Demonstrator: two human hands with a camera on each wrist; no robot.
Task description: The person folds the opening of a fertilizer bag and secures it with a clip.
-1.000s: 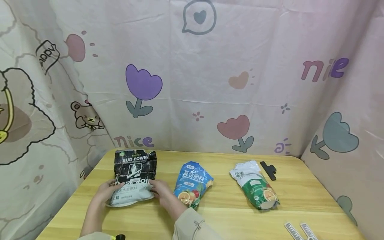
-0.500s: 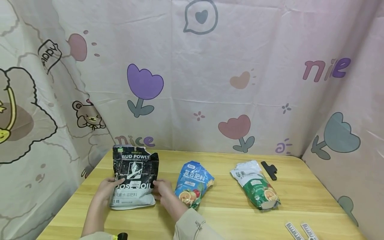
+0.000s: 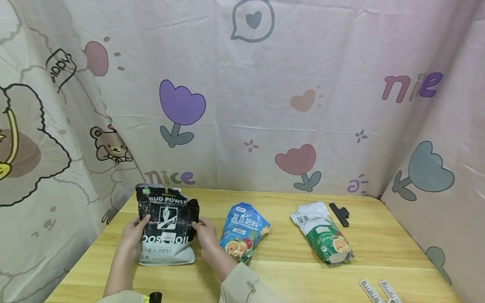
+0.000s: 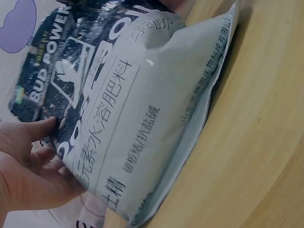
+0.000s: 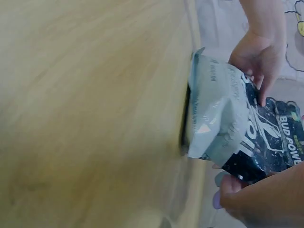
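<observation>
A black and white fertilizer bag [image 3: 166, 227] stands upright at the left of the table, its top edge torn at the right corner. My left hand [image 3: 133, 232] grips its left side, thumb on the front and fingers behind. On the opposite side my right hand [image 3: 205, 235] pinches the bag's right edge. The left wrist view shows the bag's white lower half [image 4: 137, 109] close up, with the left hand [image 4: 33, 166] at its edge. From the right wrist, both hands appear at either side of the bag [image 5: 223, 114].
To the right lies a blue fertilizer bag [image 3: 244, 231], near my right forearm. Farther right is a green and white bag [image 3: 322, 233], beside a black clip [image 3: 339, 214]. Grey-white strips [image 3: 380, 291] lie at the front right of the wooden table [image 3: 295, 282]. A patterned curtain [image 3: 242, 84] encloses the back.
The fertilizer bag, leaning back before, has come upright. Both hands have slid or lifted slightly higher along its sides, and its top has shifted a little left. Other bags stay put.
</observation>
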